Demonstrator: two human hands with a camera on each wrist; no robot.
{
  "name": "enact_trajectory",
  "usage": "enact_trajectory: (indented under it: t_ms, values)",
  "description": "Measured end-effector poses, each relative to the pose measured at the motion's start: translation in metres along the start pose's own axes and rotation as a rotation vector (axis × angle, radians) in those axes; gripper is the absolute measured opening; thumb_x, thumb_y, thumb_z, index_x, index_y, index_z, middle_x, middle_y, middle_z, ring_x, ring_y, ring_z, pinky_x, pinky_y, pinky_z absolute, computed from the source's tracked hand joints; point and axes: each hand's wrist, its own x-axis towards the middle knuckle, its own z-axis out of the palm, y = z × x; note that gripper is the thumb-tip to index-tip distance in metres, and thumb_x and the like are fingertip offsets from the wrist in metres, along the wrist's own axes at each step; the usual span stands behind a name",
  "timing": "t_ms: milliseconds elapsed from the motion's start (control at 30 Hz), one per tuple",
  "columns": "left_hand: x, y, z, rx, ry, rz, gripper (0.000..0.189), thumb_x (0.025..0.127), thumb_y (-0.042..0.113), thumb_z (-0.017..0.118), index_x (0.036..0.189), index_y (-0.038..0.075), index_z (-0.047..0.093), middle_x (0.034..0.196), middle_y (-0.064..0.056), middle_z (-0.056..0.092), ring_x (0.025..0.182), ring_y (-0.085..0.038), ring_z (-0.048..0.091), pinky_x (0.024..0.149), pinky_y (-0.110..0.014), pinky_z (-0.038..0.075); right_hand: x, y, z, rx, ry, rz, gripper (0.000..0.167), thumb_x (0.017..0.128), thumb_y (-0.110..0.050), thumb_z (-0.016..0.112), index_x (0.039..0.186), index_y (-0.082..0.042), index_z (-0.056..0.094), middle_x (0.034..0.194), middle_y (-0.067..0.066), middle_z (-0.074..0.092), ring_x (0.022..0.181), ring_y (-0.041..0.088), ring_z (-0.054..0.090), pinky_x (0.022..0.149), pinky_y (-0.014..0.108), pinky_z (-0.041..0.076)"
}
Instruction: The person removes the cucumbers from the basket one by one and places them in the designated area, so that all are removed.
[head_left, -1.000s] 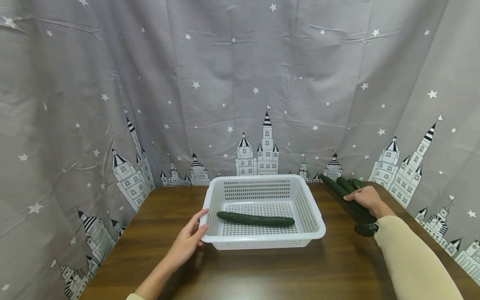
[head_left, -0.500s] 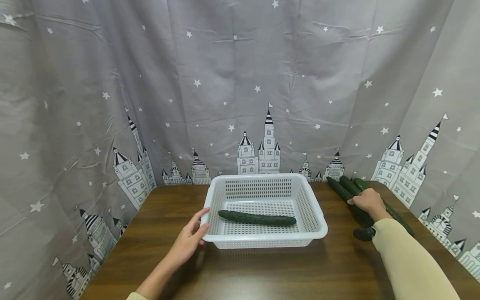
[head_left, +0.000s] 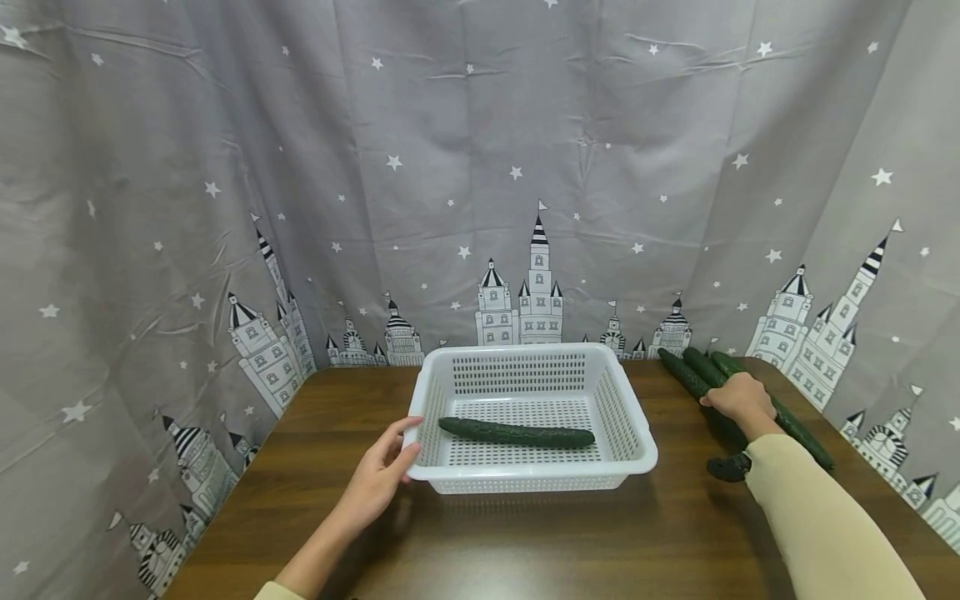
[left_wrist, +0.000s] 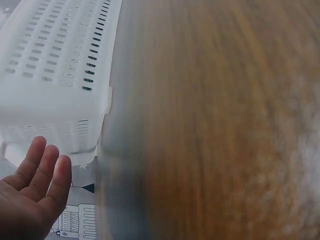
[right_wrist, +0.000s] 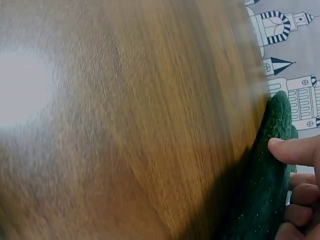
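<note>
My left hand [head_left: 378, 477] holds the left rim of a white perforated plastic basket [head_left: 531, 470], thumb near the front corner. In the left wrist view, several fingers [left_wrist: 61, 175] show beside the basket wall [left_wrist: 55, 102]. One dark green cucumber [head_left: 517, 433] lies crosswise on the basket floor. At the far right of the table, my right hand [head_left: 742, 402] grips the leftmost of three cucumbers lying side by side. In the right wrist view the thumb presses one side of this cucumber [right_wrist: 260, 195], with curled fingers along the other.
Two more cucumbers, a middle one [head_left: 703, 367] and a right one [head_left: 804, 435], lie close beside the gripped one near the table's right edge. A grey curtain [head_left: 420, 167] printed with castles hangs around the brown wooden table [head_left: 517, 550].
The cucumber in the right hand has shifted right, close against the other two, and more of the rightmost one shows beyond the wrist. The left hand stays on the basket rim.
</note>
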Motion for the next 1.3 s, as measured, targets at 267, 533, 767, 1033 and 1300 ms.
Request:
enact_trajectory:
  t_ms: [267,533,767,1033,1300]
  values:
    - [0.0,0.0,0.001,-0.004,0.003,-0.001,0.041,0.103,0.019,0.058,0.143,0.013,0.051,0.106,-0.024,0.064,0.073,-0.011,0.058,0.065,-0.025,0.05,0.0,0.004,-0.001,0.01,0.023,-0.043,0.031,0.084,-0.032,0.072,0.081,-0.001,0.072,0.1,0.029,0.065,0.085,0.043,0.062,0.057,0.047,0.05]
    - [0.0,0.001,0.001,-0.007,0.007,-0.011,0.041,0.103,0.019,0.057,0.143,0.013,0.051,0.107,-0.025,0.064,0.073,-0.011,0.058,0.065,-0.025,0.05,-0.001,-0.01,-0.004,-0.002,0.068,-0.124,0.047,0.086,-0.032,0.073,0.118,0.002,0.071,0.123,0.032,0.062,0.102,0.052,0.061,0.062,0.049,0.053]
    - [0.0,0.001,0.002,-0.003,0.009,-0.016,0.041,0.103,0.02,0.057,0.143,0.013,0.051,0.105,-0.024,0.064,0.072,-0.011,0.058,0.065,-0.025,0.05,0.001,-0.034,-0.008,0.005,0.074,-0.17,0.055,0.089,-0.035,0.07,0.128,0.004,0.064,0.132,0.032,0.058,0.111,0.054,0.058,0.073,0.053,0.054]
    - [0.0,0.0,0.002,-0.014,0.009,-0.018,0.041,0.103,0.02,0.058,0.143,0.014,0.051,0.107,-0.023,0.064,0.072,-0.011,0.058,0.066,-0.025,0.05,0.003,-0.062,-0.008,0.028,0.062,-0.266,0.052,0.091,-0.032,0.07,0.126,0.006,0.065,0.131,0.031,0.059,0.116,0.053,0.055,0.09,0.06,0.05]
    - [-0.001,-0.001,0.003,-0.024,0.012,-0.009,0.041,0.103,0.02,0.058,0.143,0.013,0.051,0.105,-0.021,0.065,0.071,-0.011,0.058,0.066,-0.025,0.051,-0.001,-0.091,-0.011,0.088,0.024,-0.337,0.044,0.089,-0.029,0.072,0.118,0.004,0.071,0.128,0.029,0.063,0.118,0.049,0.056,0.097,0.059,0.048]
